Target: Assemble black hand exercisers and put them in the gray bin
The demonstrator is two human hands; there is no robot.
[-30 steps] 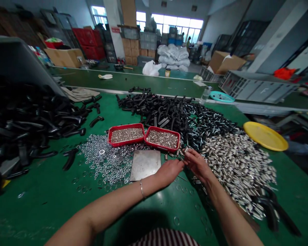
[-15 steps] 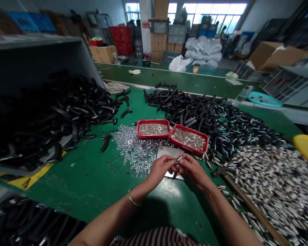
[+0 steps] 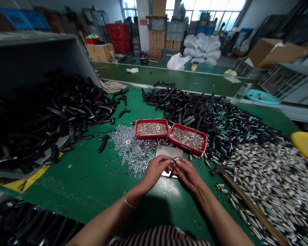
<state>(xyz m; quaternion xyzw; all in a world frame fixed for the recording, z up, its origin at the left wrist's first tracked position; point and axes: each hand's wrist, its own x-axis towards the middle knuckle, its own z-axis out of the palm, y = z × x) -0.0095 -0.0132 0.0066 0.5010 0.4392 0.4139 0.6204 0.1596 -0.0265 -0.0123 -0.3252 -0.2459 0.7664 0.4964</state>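
Observation:
My left hand (image 3: pixel 155 170) and my right hand (image 3: pixel 188 172) meet over a flat metal plate (image 3: pixel 169 150) in the middle of the green table. Pinched between their fingertips is a small silvery cylindrical part (image 3: pixel 175 159), one end in each hand. The fingers of both hands are closed and partly hide it. Just beyond the plate stand two red trays: the left tray (image 3: pixel 151 137) holds tiny metal pieces and a ring, the right tray (image 3: pixel 188 149) small pin-like pieces. Loose metal rings and nuts (image 3: pixel 133 150) lie left of my left hand.
A hammer (image 3: pixel 242 194) lies to the right, beside a heap of silvery cylinders (image 3: pixel 267 177). Black handles (image 3: pixel 187 102) are piled behind the trays, and more (image 3: pixel 79 106) spill from a grey bin (image 3: pixel 78 51) at left. A yellow dish (image 3: pixel 305 145) sits at the right edge.
The whole view has shifted slightly. Both hands stay together over the plate, and the silvery part between the fingertips now lies a little flatter.

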